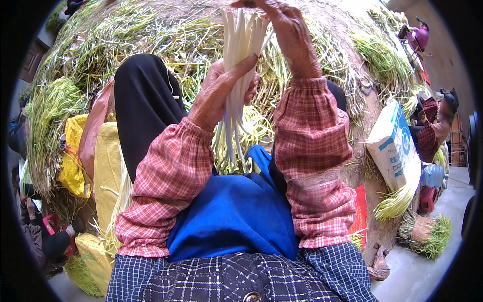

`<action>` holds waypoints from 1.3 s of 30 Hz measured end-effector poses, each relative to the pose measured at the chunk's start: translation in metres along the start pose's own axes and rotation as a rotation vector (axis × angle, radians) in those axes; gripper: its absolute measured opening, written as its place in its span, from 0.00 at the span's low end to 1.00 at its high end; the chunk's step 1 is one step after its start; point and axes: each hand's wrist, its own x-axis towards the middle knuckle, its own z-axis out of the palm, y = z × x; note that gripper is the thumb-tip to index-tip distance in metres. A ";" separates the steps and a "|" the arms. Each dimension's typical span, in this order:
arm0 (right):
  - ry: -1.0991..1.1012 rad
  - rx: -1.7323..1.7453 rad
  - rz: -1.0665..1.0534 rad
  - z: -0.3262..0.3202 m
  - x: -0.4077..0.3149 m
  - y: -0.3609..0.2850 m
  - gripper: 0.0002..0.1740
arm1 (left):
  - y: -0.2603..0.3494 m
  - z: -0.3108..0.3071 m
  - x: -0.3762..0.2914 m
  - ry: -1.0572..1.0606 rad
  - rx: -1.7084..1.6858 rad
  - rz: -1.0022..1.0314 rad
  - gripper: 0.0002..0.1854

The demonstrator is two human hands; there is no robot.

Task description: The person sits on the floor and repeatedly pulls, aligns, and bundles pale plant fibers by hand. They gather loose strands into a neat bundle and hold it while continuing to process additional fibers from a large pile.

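My left hand (226, 85) is closed round a bundle of pale white-yellow stalks (241, 45), held upright above my lap with the thin ends hanging down. At the bundle's upper end, my right hand (292, 36) is raised to its right side; the fingertips run to the picture's top edge, so I cannot tell whether they pinch anything. Below the bundle lie more loose yellow-green stalks (260, 124), between my knees. A blue apron (234, 215) covers my lap, and red checked sleeve covers are on both forearms.
Heaps of green and straw-coloured stalks (151, 37) spread in front. Yellow blocks (107, 151), a yellow bag (75, 151) and a pink bag (96, 124) stand at left. At right are a white-blue package (392, 143), a tied green bundle (426, 232) and a water bottle (433, 175). Other people sit at both sides.
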 end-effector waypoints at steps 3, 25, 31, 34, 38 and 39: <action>-0.145 -0.104 0.041 0.013 -0.010 0.008 0.24 | -0.001 -0.001 0.001 -0.009 -0.029 -0.031 0.19; -0.041 0.298 0.198 0.001 0.008 -0.023 0.13 | 0.004 -0.014 0.009 0.119 -0.152 0.057 0.17; -0.041 0.342 0.256 -0.002 0.008 -0.030 0.14 | 0.002 -0.016 0.010 0.088 -0.156 0.136 0.17; -0.012 0.240 0.226 -0.002 0.008 -0.034 0.14 | 0.003 -0.014 0.008 0.104 -0.118 0.162 0.17; 0.013 0.185 0.165 0.000 0.008 -0.033 0.13 | 0.005 -0.012 0.006 0.106 -0.061 0.169 0.16; -0.002 0.238 0.199 -0.001 0.009 -0.034 0.13 | 0.006 -0.011 0.006 0.112 -0.055 0.166 0.16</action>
